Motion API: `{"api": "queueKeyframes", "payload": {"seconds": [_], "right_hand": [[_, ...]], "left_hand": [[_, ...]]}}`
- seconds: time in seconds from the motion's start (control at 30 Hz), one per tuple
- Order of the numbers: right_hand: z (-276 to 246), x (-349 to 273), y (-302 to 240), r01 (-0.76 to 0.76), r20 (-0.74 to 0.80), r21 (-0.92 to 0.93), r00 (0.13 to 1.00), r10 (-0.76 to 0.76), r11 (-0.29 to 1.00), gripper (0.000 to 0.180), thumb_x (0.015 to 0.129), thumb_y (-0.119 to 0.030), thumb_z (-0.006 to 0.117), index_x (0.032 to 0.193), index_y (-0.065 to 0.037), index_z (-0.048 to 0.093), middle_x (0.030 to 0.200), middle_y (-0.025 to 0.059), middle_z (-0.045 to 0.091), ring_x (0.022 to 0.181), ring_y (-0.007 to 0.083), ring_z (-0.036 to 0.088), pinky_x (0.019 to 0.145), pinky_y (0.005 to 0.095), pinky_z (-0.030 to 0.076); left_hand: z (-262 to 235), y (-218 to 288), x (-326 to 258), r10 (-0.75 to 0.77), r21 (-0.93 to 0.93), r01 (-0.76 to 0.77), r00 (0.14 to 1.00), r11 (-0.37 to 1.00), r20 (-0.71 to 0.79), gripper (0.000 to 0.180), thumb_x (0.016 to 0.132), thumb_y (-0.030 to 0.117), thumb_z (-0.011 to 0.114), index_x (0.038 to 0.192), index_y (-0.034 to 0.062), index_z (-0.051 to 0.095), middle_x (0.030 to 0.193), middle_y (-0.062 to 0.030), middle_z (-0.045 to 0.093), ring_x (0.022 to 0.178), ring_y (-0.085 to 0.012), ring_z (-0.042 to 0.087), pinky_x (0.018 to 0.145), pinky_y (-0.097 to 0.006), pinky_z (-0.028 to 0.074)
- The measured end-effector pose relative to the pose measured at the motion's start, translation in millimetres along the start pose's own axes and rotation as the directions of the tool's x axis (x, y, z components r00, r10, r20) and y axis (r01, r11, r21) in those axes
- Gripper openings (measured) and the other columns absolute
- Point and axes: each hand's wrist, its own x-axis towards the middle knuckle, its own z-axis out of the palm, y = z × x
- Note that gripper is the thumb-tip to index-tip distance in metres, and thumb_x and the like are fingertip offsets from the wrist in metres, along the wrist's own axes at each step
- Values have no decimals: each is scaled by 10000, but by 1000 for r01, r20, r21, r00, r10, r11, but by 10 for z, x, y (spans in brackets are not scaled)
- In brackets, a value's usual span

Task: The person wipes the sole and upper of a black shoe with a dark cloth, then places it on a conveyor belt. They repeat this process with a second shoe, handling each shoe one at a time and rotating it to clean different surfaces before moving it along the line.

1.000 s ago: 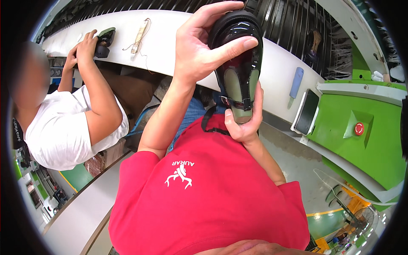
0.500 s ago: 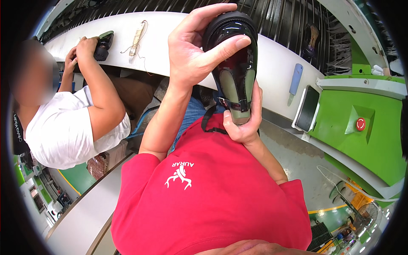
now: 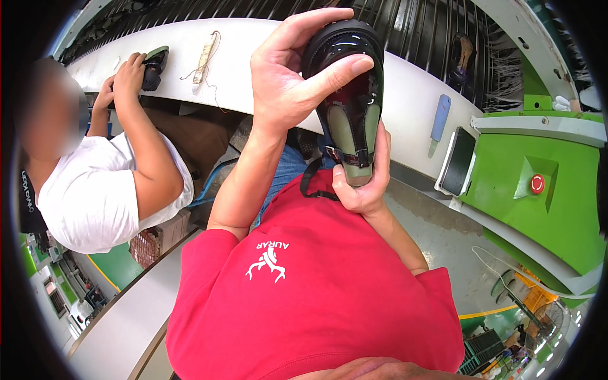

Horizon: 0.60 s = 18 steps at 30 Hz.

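A glossy black T-strap shoe [image 3: 347, 45] with a thick black sole is held up before me, toe pointing away, above the bench's near edge. Green inner form pieces [image 3: 342, 126] show through its openings, and a small buckle sits on the strap near the heel. My left hand [image 3: 285, 82] is wrapped round the toe end, its thumb lying across the upper and its fingers over the far side of the sole. My right hand [image 3: 367, 189] grips the heel end from below, thumb on the near left and fingers up the right side.
White bench [image 3: 240, 54] ahead, with dark bars behind it. Blue-handled blade [image 3: 441, 117] and phone [image 3: 458, 161] lie right, beside a green machine [image 3: 506, 164] with a red button [image 3: 537, 184]. A stringy pale tool [image 3: 204, 60] lies left, near a co-worker [image 3: 95, 196] handling another shoe [image 3: 155, 66].
My hands and the shoe have hardly moved. At left, the co-worker's hands and forearm have shifted slightly around their shoe.
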Motion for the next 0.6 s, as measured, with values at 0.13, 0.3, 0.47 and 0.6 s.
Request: {"api": "queueKeyframes", "payload": {"seconds": [0.13,0.3,0.47,0.6], "right_hand": [[-3,3,-6,-3,16,-28,1000,4,1000,1048,711,-2,654,1667,132,246,1425,235,472,1255,319,608,1053,376,523],[15,-2,0,-32,13,9,999,32,999,1047,709,5,653,1667,129,250,1430,237,472,1267,325,606,1069,384,519],[14,-13,1,-44,7,-20,999,44,999,1044,707,10,656,1666,125,262,1418,238,486,1249,332,608,1058,383,519],[29,-8,12,-26,-10,-10,1000,26,1000,1043,705,12,661,1665,124,271,1404,235,497,1227,329,613,1042,380,524]], "left_hand": [[-10,6,-9,-5,-2,5,1000,1000,-6,620,873,-42,885,1435,-71,625,1238,-200,773,1139,-224,755,1003,-340,611],[-18,0,-1,24,-7,-24,1000,1000,-1,601,882,-68,870,1431,-81,625,1217,-192,781,1120,-206,758,1000,-323,610],[-31,26,-14,54,20,-54,999,998,-3,544,885,45,903,1370,-49,675,1173,-157,776,1082,-200,760,967,-337,627],[-37,80,-2,121,83,-121,993,989,2,509,862,44,930,1312,-50,711,1119,-129,795,1006,-172,779,924,-312,652]]}}
